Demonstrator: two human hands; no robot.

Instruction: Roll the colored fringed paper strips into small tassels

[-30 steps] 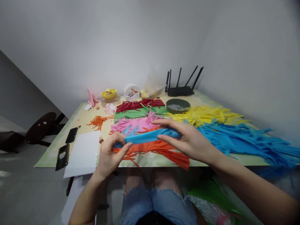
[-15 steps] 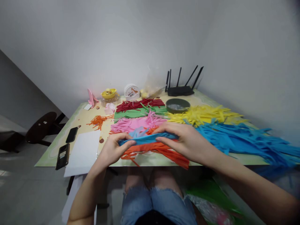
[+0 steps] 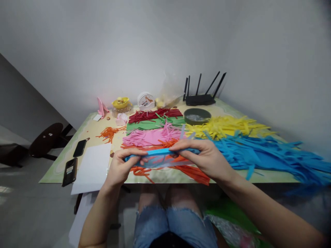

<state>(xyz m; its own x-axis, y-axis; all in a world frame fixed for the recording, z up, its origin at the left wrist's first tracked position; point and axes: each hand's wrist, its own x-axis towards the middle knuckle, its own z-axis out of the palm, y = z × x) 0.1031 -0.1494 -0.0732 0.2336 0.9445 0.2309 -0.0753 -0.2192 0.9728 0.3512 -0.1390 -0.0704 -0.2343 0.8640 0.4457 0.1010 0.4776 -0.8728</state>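
Note:
A narrow folded blue strip (image 3: 158, 152), of thin paper or cloth, is stretched level between my hands above the near table edge. At its left end, the thumb and fingers of my left hand (image 3: 122, 166) are closed on it. My right hand (image 3: 208, 159) pinches the other end between thumb and fingertips. Blurred, pale blue strands hang or swing around the strip. Beneath it lie orange fringed strips (image 3: 192, 174), partly covered by the hands. A large blue fringed pile (image 3: 261, 153) spreads to the right of my right hand.
Pink (image 3: 152, 137), green (image 3: 147, 125), dark red (image 3: 144, 117) and yellow (image 3: 222, 127) fringed pieces lie farther back. A dark round bowl (image 3: 197, 116) stands before a black router (image 3: 200, 100). White sheets (image 3: 90, 165) and two phones (image 3: 69, 172) lie at left.
The blue strip has turned between my fingers and now looks narrower, with loose strands blurred around it. My left hand has shifted slightly left and its fingers have curled more.

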